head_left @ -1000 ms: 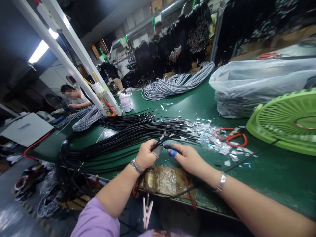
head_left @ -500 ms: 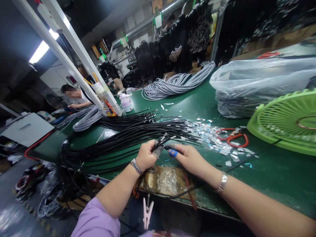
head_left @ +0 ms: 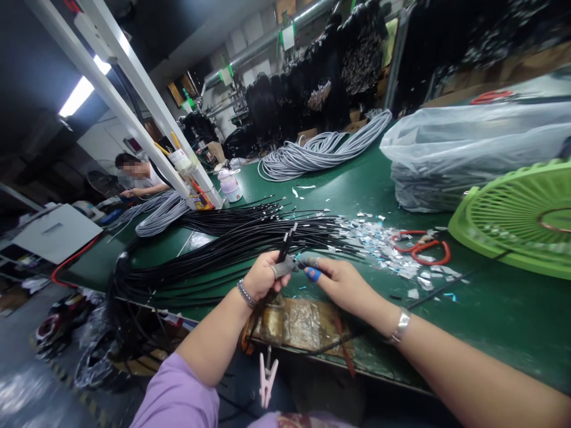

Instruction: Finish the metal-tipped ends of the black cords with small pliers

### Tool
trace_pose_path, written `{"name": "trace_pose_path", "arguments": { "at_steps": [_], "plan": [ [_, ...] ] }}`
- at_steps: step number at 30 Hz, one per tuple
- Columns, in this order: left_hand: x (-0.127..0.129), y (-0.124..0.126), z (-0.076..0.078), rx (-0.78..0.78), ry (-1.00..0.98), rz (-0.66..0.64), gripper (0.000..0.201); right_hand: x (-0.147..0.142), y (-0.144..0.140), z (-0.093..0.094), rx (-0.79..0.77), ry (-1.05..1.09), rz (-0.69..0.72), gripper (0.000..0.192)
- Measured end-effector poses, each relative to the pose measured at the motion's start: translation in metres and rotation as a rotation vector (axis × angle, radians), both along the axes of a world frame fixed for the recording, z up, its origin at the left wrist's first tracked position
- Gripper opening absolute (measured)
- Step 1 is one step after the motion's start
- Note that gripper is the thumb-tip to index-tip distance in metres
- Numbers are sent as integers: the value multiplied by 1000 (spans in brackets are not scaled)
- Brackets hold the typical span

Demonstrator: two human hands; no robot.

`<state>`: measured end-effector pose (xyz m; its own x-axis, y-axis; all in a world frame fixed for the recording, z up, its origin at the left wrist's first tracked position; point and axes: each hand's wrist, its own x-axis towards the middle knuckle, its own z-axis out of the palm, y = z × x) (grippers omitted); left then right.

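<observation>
Head view: the left hand is clenched around a few black cable ends that stick up and tilt away from its knuckles, above the near edge of the green table. Its thumb wears a grey finger cot pressed against the cables. A watch sits on that wrist, above a lilac sleeve.

The right hand is partly closed just beside the left, its fingertips meeting the left thumb at the cables; one finger carries a blue finger cot. Whether it pinches a cable or only touches one cannot be told. A silver bracelet circles its wrist.

The held ends belong to a long black cable bundle that runs from the middle of the table toward its left edge and droops over it. Silvery scraps lie scattered right of the bundle's tips, with red-handled scissors among them. A green fan lies near the right edge, a clear plastic bag behind it. Grey cable coils rest toward the far edge. A brown taped pad covers the near edge under the hands, and a pink clip hangs below it.

A co-worker sits far to the left.

No writing can be read anywhere.
</observation>
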<state>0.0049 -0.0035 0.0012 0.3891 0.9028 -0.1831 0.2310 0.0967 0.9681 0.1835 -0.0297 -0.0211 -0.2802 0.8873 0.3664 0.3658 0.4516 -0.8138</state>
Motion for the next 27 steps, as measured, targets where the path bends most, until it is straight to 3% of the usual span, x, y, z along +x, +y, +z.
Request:
{"name": "trace_pose_path", "arguments": {
  "at_steps": [6,12,14,17,20,23,27],
  "plan": [
    [1,-2,0,53,17,8,49,-2,3,-3,-123,161,-33,22],
    [4,-6,0,215,102,-30,39,-5,-1,4,-550,473,-14,33],
    [4,-4,0,256,98,-46,35,-6,0,4,-609,511,-8,38],
    [2,1,-3,345,93,-23,31,-5,5,1,-533,402,-35,41],
    [-3,11,-7,468,96,60,29,2,16,-6,-316,164,-117,36],
    [-10,21,-12,594,93,172,24,13,27,-15,-202,-48,-245,25],
    [-24,23,-16,747,114,297,17,23,33,-23,-91,-288,-414,25]
  ]
}}
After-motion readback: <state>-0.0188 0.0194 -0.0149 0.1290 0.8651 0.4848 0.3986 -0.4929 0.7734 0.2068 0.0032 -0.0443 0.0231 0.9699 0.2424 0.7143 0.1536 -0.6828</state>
